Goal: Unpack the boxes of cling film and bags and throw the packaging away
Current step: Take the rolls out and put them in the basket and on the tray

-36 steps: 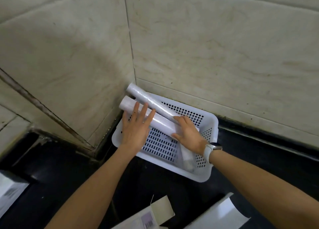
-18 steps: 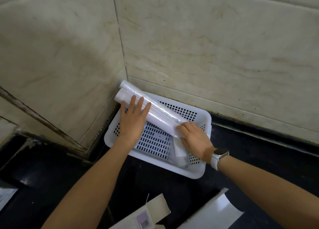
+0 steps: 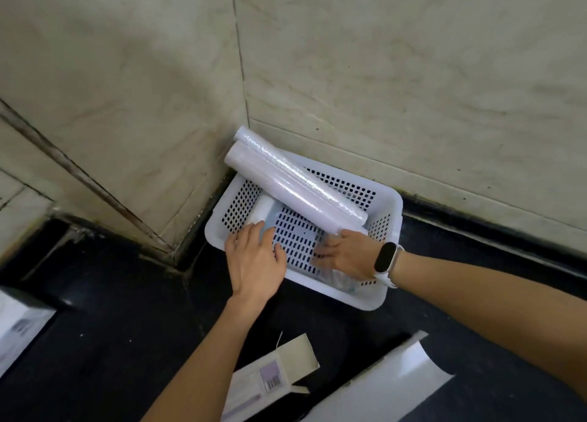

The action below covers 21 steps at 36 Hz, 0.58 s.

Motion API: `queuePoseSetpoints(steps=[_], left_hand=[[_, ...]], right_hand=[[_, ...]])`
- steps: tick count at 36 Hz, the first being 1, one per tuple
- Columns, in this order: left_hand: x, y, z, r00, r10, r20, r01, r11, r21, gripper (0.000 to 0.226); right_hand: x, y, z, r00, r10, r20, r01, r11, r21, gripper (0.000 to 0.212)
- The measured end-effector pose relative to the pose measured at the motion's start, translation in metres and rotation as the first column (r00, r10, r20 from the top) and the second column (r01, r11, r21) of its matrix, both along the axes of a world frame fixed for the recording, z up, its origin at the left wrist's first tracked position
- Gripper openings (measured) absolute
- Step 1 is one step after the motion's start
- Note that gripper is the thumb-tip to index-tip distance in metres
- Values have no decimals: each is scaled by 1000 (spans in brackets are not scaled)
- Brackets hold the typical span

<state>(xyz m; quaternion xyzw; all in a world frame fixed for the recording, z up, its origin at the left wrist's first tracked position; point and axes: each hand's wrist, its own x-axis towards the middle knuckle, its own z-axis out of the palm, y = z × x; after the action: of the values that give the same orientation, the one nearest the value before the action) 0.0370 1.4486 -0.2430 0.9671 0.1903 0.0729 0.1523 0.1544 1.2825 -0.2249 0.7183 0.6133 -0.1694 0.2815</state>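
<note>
My fingers (image 3: 260, 231) lie spread and empty, both hands having slid off the cling film rolls (image 3: 295, 183), now propped across the white basket (image 3: 386, 205), so the opened boxes (image 3: 270, 380) before it await binning.

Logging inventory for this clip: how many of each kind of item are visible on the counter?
Rolls: 2
White basket: 1
Opened cardboard boxes: 3
Total: 6
</note>
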Motion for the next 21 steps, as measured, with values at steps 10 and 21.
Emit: queuePoseSetpoints(steps=[10,21], left_hand=[[0,-2,0,1000,27,9,-28,998,47,41],[-1,-1,0,1000,25,-9,-24,998,62,43]], right_hand=[[-1,-7,-18,998,57,15,-59,987,147,34],[2,-11,-11,986,162,42,-167,970,174,21]])
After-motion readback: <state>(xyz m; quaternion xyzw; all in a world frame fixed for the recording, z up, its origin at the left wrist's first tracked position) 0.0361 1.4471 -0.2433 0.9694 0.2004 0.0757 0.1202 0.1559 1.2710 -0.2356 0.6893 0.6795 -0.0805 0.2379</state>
